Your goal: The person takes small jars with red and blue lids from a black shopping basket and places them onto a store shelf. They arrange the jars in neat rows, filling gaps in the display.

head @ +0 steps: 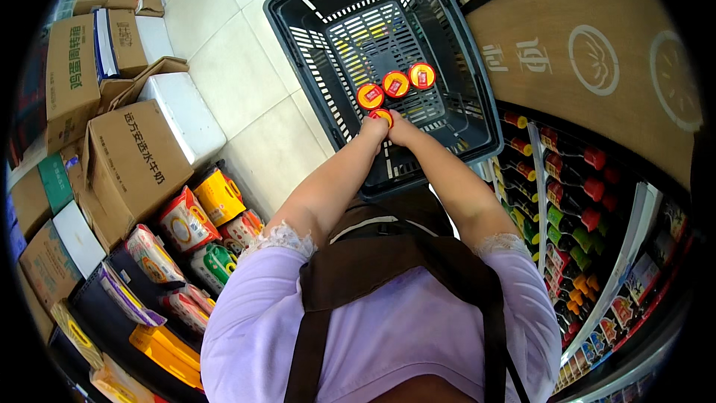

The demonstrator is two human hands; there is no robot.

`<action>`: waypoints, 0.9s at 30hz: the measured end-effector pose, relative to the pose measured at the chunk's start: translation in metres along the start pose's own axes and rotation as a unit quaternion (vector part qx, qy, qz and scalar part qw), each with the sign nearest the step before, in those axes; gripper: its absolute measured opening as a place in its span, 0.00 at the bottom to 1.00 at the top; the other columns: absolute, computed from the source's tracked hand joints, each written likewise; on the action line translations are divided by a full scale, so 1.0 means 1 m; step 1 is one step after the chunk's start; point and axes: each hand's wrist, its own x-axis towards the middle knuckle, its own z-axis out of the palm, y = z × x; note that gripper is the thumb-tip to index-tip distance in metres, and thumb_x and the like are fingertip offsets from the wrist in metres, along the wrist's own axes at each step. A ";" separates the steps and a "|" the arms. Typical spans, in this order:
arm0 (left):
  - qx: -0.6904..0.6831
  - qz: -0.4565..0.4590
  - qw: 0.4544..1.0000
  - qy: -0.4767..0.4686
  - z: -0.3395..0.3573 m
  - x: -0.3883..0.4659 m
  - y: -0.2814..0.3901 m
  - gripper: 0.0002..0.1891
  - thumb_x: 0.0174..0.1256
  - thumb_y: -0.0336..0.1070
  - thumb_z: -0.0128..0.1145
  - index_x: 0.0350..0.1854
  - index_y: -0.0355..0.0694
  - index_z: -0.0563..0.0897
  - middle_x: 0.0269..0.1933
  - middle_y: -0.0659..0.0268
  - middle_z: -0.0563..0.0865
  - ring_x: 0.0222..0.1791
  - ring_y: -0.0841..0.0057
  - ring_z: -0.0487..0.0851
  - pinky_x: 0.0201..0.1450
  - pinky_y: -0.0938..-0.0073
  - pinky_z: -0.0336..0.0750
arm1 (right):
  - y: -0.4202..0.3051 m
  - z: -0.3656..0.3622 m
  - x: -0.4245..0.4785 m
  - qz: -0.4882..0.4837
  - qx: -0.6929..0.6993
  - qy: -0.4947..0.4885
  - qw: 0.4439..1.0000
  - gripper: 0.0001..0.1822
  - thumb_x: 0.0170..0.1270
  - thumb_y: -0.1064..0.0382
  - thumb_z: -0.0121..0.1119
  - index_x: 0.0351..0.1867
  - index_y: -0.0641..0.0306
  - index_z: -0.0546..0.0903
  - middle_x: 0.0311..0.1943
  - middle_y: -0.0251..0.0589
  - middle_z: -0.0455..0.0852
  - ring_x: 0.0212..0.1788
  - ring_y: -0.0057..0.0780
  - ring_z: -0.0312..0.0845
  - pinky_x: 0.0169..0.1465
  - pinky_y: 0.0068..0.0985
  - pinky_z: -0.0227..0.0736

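A jar with a red-rimmed yellow lid (382, 116) is between my two hands, inside a dark plastic shopping basket (386, 56). My left hand (373, 128) grips it from the left, and my right hand (401, 130) from the right. Just beyond it, three matching lids show inside the basket: a left one (370, 96), a middle one (396, 84) and a right one (422, 75). Each bears a small red label. The held jar's body is mostly hidden by my fingers.
Cardboard cartons (140, 162) and a white foam box (182, 115) are stacked at left. Bagged goods (189, 219) lie below them. Shelves of capped bottles (576, 190) line the right, under a brown printed panel (559, 61). Pale floor tiles (240, 78) run between.
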 end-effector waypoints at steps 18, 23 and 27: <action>0.032 -0.060 0.997 -0.049 0.002 0.012 0.001 0.20 0.56 0.36 0.54 0.48 0.27 0.78 0.45 0.52 0.82 0.42 0.65 0.81 0.42 0.64 0.74 | -0.007 -0.015 -0.012 0.105 0.161 -0.031 0.981 0.35 0.56 0.58 0.60 0.64 0.58 0.57 0.41 0.48 0.80 0.31 0.34 0.78 0.29 0.30 0.70; 0.060 -0.034 0.997 -0.044 0.005 0.007 0.005 0.19 0.54 0.35 0.56 0.46 0.29 0.80 0.42 0.55 0.83 0.38 0.69 0.82 0.37 0.68 0.74 | -0.017 -0.029 -0.031 0.084 0.178 -0.016 0.980 0.38 0.52 0.58 0.67 0.60 0.64 0.59 0.45 0.49 0.79 0.41 0.34 0.78 0.41 0.30 0.73; 0.070 -0.010 0.995 -0.071 0.005 -0.012 0.017 0.19 0.53 0.36 0.57 0.46 0.30 0.80 0.42 0.55 0.84 0.38 0.68 0.83 0.38 0.70 0.75 | -0.011 -0.038 -0.039 0.050 0.165 -0.009 0.985 0.41 0.48 0.57 0.71 0.60 0.66 0.59 0.48 0.51 0.79 0.48 0.38 0.77 0.49 0.31 0.72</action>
